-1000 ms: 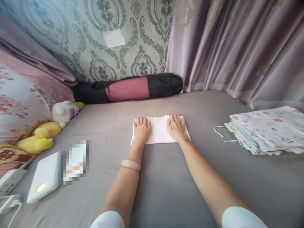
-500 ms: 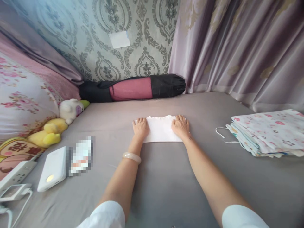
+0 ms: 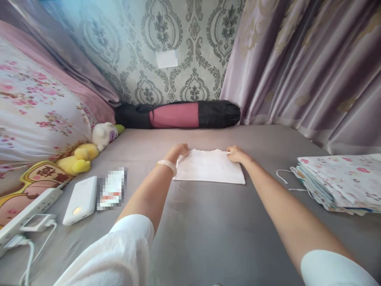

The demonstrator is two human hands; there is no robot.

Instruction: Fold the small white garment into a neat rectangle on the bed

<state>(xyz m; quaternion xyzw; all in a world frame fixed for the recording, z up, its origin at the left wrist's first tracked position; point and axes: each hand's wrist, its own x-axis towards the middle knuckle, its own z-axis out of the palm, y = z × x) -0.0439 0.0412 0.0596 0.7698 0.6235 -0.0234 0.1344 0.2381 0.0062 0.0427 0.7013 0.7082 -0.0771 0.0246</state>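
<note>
Looking down from the head camera, I see two bare arms stretched across a grey sheet [image 3: 208,238] to a folded white cloth [image 3: 211,167] lying flat, its far edge slightly ruffled. The left hand [image 3: 181,149] is curled closed on the cloth's far left corner, its fingertips largely hidden; the right hand [image 3: 235,154] pinches the far right corner between thumb and bent fingers. A pale bangle [image 3: 168,165] circles the left wrist, which covers part of the cloth's left edge.

Beyond the hands, a black and pink roll [image 3: 172,115] lies along the patterned wall [image 3: 193,29], closing off the far side, with a lilac curtain [image 3: 282,71] hanging to the right. A stack of printed cloths [image 3: 342,178] sits well apart from the right forearm, white cords [image 3: 282,174] trailing toward it.

Over on the left it's crowded: a floral pillow [image 3: 44,103], a white plush toy [image 3: 104,135], a yellow one [image 3: 79,159], a cushion with lettering [image 3: 38,182], then a power strip [image 3: 29,210] with plugs and cables. Beside it rests a white box-shaped device [image 3: 80,200], and next to that a pixelated item [image 3: 112,188], near the left forearm.
</note>
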